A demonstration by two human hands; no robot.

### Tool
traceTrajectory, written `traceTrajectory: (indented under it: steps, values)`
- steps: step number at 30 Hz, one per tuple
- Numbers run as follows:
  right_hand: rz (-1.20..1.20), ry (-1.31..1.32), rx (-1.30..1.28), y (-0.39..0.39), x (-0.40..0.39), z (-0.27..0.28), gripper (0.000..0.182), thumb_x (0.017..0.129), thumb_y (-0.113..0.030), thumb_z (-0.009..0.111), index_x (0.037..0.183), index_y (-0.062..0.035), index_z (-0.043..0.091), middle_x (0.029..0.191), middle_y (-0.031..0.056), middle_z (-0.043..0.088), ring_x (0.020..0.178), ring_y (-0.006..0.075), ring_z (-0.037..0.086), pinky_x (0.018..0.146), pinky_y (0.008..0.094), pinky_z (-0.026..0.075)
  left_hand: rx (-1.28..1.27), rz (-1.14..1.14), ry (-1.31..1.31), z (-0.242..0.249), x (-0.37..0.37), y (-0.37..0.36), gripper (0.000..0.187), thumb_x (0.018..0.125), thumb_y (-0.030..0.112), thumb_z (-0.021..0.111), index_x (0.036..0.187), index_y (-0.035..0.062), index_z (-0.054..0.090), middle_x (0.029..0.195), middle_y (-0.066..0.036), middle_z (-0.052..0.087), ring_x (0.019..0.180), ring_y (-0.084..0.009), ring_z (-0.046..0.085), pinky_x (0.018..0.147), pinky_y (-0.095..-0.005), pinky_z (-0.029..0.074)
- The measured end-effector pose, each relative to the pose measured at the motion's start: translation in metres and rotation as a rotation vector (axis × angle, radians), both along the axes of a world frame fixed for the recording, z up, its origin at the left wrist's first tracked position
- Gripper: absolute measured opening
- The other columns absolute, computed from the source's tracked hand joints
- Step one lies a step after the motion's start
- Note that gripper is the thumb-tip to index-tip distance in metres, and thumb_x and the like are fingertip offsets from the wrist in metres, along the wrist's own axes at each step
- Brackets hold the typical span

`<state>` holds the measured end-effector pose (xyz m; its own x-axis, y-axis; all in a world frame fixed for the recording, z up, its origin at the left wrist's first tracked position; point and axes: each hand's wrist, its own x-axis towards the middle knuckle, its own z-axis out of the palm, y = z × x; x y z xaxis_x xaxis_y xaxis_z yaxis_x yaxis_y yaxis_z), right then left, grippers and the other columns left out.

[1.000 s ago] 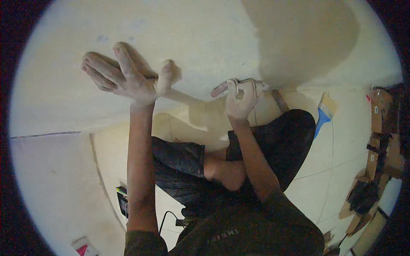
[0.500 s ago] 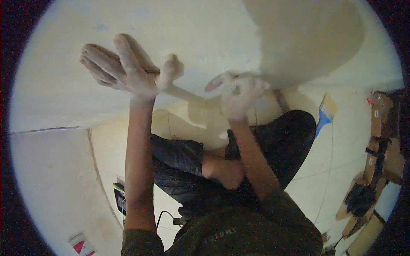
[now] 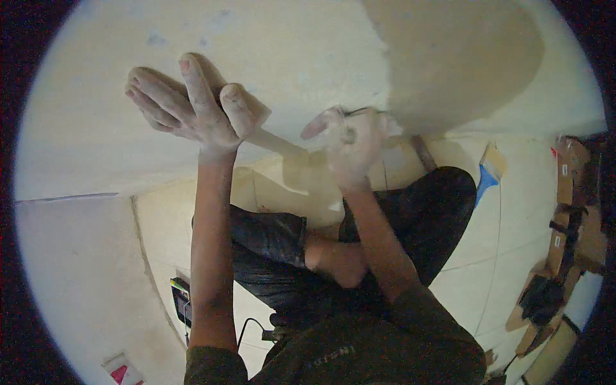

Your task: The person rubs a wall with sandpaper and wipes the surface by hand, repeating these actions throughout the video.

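My left hand (image 3: 189,106) rests against the pale wall (image 3: 289,51), fingers spread and coated in whitish dust. To its right, my right hand (image 3: 355,144) is at the lower part of the same wall, equally dusty and smeared by motion. Its fingers are curled closed. A dark edge and a pale bit show by the knuckles, but what it holds is too blurred to name. A large shadow falls on the wall above and right of this hand.
On the tiled floor, a paintbrush (image 3: 491,172) with a blue handle stands beyond my bent knee. Cardboard boxes (image 3: 571,176) line the right side. A black device (image 3: 181,301) is at the lower left, near a red and white piece (image 3: 120,371).
My right hand has shifted slightly left and remains against the wall. My left hand stays on the wall, its thumb now nearer the index finger.
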<state>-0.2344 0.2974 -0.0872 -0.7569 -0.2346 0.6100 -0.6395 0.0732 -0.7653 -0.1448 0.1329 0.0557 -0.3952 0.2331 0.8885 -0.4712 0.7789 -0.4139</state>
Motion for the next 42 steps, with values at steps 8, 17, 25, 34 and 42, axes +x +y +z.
traceTrajectory:
  steps: [8, 17, 25, 34, 42]
  values:
    - [0.025, -0.139, -0.088, -0.003, 0.016, -0.002, 0.029, 0.082, -0.017, 0.085, 0.074, -0.0098, 0.058, 0.072, 0.0075, 0.059, 0.066, 0.0275, 0.055, 0.061, 0.0424, 0.044, -0.004, 0.024, -0.012, -0.011, 0.007, -0.003, 0.064, 0.107, 0.041, 0.032, 0.155, -0.0015, 0.038, 0.166, -0.032, 0.019, 0.154, -0.0522, 0.012, 0.124, -0.0588, 0.010]
    - [-0.030, -0.158, -0.056, -0.002, 0.020, -0.028, 0.028, 0.084, -0.017, 0.085, 0.074, -0.0093, 0.059, 0.071, 0.0060, 0.059, 0.058, 0.0222, 0.054, 0.056, 0.0403, 0.045, -0.018, -0.007, 0.000, -0.007, -0.001, 0.001, 0.066, 0.107, 0.043, 0.032, 0.157, 0.0000, 0.036, 0.167, -0.031, 0.015, 0.156, -0.0487, 0.009, 0.125, -0.0587, 0.009]
    - [-0.002, -0.158, -0.075, 0.004, 0.008, -0.009, 0.027, 0.084, -0.015, 0.084, 0.075, -0.0100, 0.059, 0.069, 0.0069, 0.060, 0.058, 0.0221, 0.056, 0.055, 0.0381, 0.045, -0.028, -0.036, -0.007, -0.006, -0.012, 0.001, 0.066, 0.107, 0.042, 0.031, 0.159, 0.0011, 0.032, 0.167, -0.032, 0.015, 0.156, -0.0484, 0.009, 0.124, -0.0594, 0.007]
    - [-0.001, -0.159, -0.059, 0.000, 0.006, 0.001, 0.025, 0.085, -0.018, 0.083, 0.077, -0.0103, 0.061, 0.072, 0.0065, 0.063, 0.057, 0.0257, 0.057, 0.055, 0.0419, 0.046, -0.021, -0.049, 0.008, 0.001, -0.010, 0.002, 0.065, 0.107, 0.040, 0.035, 0.160, 0.0029, 0.031, 0.167, -0.028, 0.018, 0.156, -0.0483, 0.010, 0.125, -0.0572, 0.007]
    - [0.085, -0.203, -0.069, 0.003, 0.020, 0.003, 0.027, 0.088, -0.018, 0.082, 0.078, -0.0089, 0.059, 0.066, 0.0069, 0.061, 0.054, 0.0212, 0.055, 0.054, 0.0367, 0.044, -0.020, -0.030, 0.029, -0.002, -0.001, 0.001, 0.065, 0.107, 0.041, 0.034, 0.160, 0.0026, 0.030, 0.168, -0.028, 0.014, 0.157, -0.0472, 0.008, 0.125, -0.0576, 0.006]
